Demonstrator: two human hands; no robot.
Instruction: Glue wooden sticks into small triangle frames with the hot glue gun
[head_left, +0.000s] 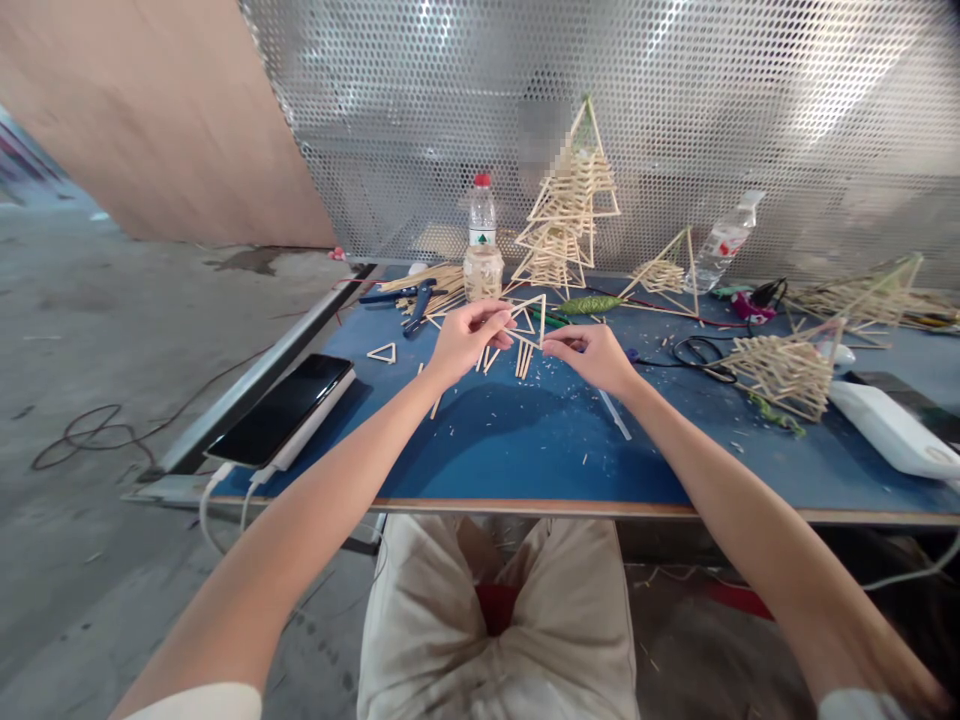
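Stick triangle (529,318) held above the blue table (525,450), between both hands.
Left hand (469,340) pinched one corner, right hand (589,355) another; an uneven squeeze could have snapped a joint.

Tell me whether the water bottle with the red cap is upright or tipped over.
Upright. The water bottle stands on the blue table with its red cap on top, behind both hands. A second bottle farther right leans against the mesh wall.
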